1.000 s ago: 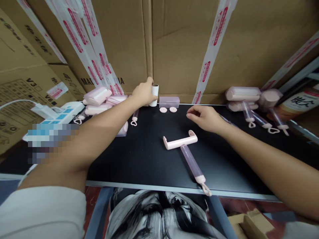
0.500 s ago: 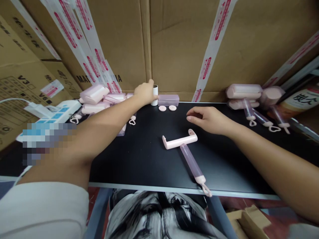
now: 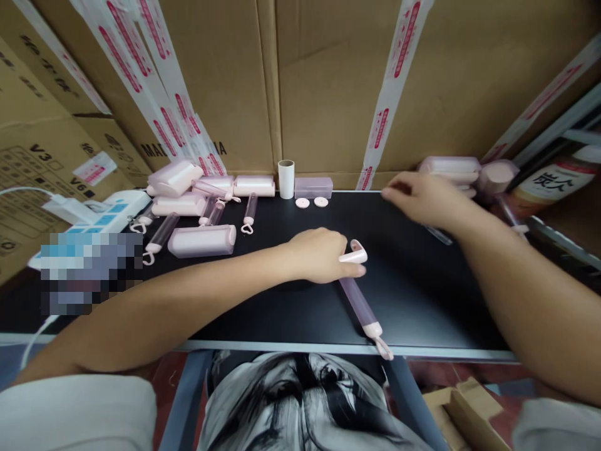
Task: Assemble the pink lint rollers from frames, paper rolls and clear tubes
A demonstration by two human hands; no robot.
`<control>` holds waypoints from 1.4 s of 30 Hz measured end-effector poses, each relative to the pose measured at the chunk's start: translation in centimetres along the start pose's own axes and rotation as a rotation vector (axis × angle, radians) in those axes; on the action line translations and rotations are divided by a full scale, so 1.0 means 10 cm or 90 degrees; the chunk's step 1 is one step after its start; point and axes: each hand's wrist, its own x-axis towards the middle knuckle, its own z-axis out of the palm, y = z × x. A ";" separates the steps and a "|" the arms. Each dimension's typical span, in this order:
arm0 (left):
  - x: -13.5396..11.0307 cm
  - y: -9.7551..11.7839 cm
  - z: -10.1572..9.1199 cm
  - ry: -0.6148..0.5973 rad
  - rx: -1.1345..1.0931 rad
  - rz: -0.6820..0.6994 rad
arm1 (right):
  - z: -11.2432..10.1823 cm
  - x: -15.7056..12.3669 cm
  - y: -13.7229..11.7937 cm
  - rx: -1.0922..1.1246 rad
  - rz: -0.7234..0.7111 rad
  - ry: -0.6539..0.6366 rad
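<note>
My left hand [image 3: 323,255] is closed around the pale pink crossbar of a lint roller handle [image 3: 359,307], thumb below and fingers over it. The handle's translucent purple grip lies slanted on the black table, its loop end at the front edge. My right hand [image 3: 417,195] hovers, loosely curled and slightly blurred, at the back right, with nothing visible in it; it partly covers the pile of pink lint rollers [image 3: 451,165]. Against the back stands a white paper tube [image 3: 286,180], upright. Beside it are a purple clear cover [image 3: 313,187] and two pink discs [image 3: 321,202].
Several pink lint rollers [image 3: 201,241] and short handles with heart loops lie at the left. A white power strip [image 3: 117,210] is at the far left. Cardboard boxes [image 3: 328,88] wall the back. A labelled bottle [image 3: 558,178] lies at the right; an open carton [image 3: 460,413] is below.
My left hand has left the white tube and come forward and right onto the lint roller handle. My right hand has moved right and back, toward the right pile.
</note>
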 end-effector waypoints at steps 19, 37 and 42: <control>-0.41 -0.72 -0.11 0.156 -0.759 -0.127 | 0.30 -0.48 -0.81 0.761 -0.078 -0.506; -0.56 -0.67 -0.04 0.184 -0.790 -0.088 | 0.21 -0.54 -0.85 0.479 -0.263 -0.220; -0.56 -0.80 -0.16 0.393 -0.877 -0.104 | 0.15 -0.31 -0.54 0.544 -0.153 0.033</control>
